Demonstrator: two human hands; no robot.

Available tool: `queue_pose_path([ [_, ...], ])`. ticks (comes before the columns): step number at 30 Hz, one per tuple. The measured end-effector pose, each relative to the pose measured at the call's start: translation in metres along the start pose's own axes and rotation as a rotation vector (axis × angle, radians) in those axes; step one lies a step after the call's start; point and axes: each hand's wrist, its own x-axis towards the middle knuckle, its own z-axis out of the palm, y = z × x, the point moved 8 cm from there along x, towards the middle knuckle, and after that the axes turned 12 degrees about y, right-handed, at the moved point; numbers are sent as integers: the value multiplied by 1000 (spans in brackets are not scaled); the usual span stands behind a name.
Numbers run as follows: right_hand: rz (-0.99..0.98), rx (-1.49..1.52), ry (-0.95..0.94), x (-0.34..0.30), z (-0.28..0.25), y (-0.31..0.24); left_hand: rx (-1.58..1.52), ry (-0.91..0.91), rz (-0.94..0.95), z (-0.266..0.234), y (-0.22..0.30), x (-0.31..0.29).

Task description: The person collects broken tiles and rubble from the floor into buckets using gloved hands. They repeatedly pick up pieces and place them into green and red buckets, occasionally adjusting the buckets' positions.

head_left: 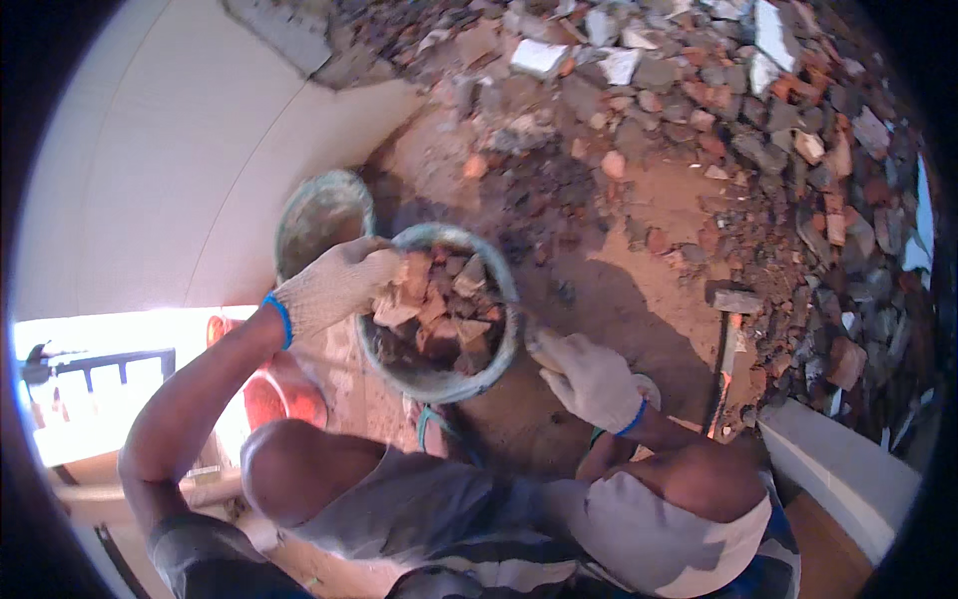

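A round grey-green bucket (491, 377) stands between my hands, heaped with broken brick and stone (469, 329). My left hand (334, 285), in a cream knitted glove with a blue cuff, reaches over its left rim. The fingers are curled against a pale orange piece of broken brick (413, 280) at the top of the heap; the fingertips are partly hidden. Just outside the right rim is my right hand (591, 381), gloved the same way, with fingers stretched toward the bucket and apart. Nothing shows in it.
A second bucket (324, 225) stands behind, beside a pale wall (180, 150). Rubble (699, 100) is piled at the back and right. A hammer-like tool (736, 302) lies at the right, near a pale ledge (838, 469). An orange-red container (284, 394) is at the left.
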Motion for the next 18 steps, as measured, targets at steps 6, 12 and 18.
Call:
queue_pose_path([
  [6,228,78,369,2,-26,50,98,107,126,-13,22,82],
  [12,990,346,432,-32,-74,163,340,327,381,4,66,206],
  [18,960,106,328,7,-142,226,492,526,662,54,144,276],
])
